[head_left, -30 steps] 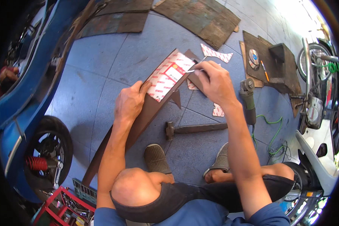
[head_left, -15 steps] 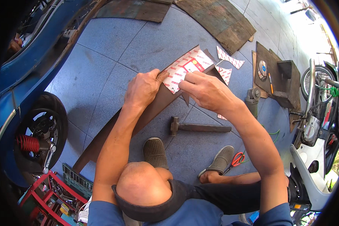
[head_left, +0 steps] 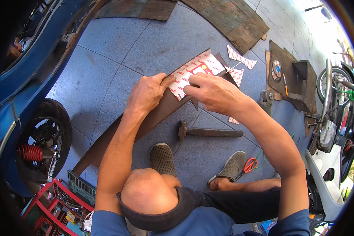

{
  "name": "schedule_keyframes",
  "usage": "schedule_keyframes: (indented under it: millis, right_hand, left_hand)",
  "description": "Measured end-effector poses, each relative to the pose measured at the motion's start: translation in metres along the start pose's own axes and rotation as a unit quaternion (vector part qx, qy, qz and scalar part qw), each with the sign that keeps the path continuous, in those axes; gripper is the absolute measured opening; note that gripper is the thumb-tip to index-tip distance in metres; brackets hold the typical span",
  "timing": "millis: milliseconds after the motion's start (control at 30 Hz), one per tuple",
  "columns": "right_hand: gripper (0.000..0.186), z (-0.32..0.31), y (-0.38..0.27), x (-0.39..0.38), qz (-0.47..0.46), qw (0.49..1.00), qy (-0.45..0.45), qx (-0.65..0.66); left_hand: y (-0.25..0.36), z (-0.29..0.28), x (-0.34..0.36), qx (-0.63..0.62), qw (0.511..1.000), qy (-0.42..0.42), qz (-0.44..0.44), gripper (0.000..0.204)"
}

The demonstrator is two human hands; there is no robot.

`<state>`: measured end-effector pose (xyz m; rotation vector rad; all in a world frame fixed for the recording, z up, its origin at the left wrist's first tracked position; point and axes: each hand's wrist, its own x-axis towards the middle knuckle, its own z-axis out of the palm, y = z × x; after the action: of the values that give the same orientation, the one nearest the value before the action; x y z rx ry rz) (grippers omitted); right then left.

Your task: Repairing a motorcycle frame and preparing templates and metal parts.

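Observation:
A long, dark brown strip with a folded edge (head_left: 147,125), seemingly sheet metal, slants across the floor in front of me. A white paper template with red print (head_left: 179,83) lies flat on its far end. My left hand (head_left: 146,93) is closed around the strip's left edge, thumb pressing down on the paper. Over the right side of the paper, my right hand (head_left: 214,92) has its fingers curled in a pinch. Whatever those fingers hold, if anything, is hidden. Paper offcuts (head_left: 240,57) of the same print lie just beyond the strip.
A hammer (head_left: 214,133) lies near my feet, and red-handled scissors (head_left: 248,165) by my right shoe. An angle grinder (head_left: 266,98) rests at right, near a wooden block (head_left: 303,88). A blue vehicle body (head_left: 39,82) stands left, above a red tool rack (head_left: 41,204); a motorcycle (head_left: 328,133) is at right.
My right hand has shifted slightly left and down over the paper. My left hand keeps its grip, and the paper stays on the strip. The whole view has tilted a little.

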<state>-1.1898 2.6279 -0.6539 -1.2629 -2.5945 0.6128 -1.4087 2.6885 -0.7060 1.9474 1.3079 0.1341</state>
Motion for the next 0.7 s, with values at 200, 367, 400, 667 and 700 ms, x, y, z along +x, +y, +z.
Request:
schedule_keyframes:
  millis: [200,367,400,667,700]
  right_hand:
    - [0.019,-0.003,0.021,-0.014,0.019,1.000,0.015,-0.019]
    - [0.019,-0.010,0.042,-0.030,0.028,0.999,0.034,-0.025]
    - [0.019,-0.014,0.045,-0.032,0.036,0.998,0.029,-0.033]
    - [0.012,-0.031,0.076,-0.054,0.087,0.993,0.033,-0.066]
    - [0.011,-0.034,0.080,-0.058,0.097,0.992,0.042,-0.065]
  left_hand:
    - [-0.002,0.000,0.001,-0.004,1.000,0.002,0.008,0.046]
    - [0.001,0.000,0.001,-0.004,1.000,-0.009,0.005,0.044]
    - [-0.001,0.001,0.001,0.000,1.000,-0.006,0.010,0.044]
    - [0.002,-0.001,0.001,0.021,1.000,-0.018,-0.001,0.050]
    - [0.004,-0.002,0.001,0.028,0.999,-0.022,-0.005,0.050]
